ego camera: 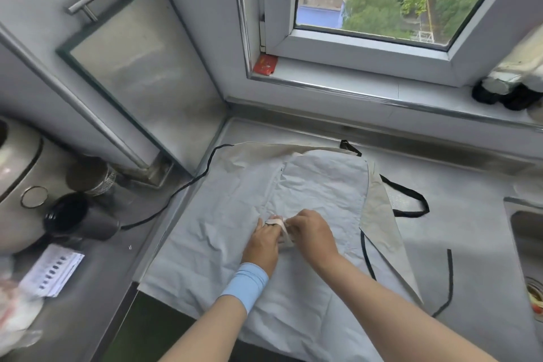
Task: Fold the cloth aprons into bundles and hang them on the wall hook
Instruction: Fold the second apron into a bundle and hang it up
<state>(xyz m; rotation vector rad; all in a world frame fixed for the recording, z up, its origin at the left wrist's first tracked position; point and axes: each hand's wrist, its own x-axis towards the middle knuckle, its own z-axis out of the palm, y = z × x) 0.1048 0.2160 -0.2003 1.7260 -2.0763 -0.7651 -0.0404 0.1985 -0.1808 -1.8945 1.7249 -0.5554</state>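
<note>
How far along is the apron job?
Done: nothing bundled; grey apron lies flat over beige apron on the counter. In hand: right hand pinches a pale strap looped over the left hand. To do: fold both, hang them; no hook in view.
</note>
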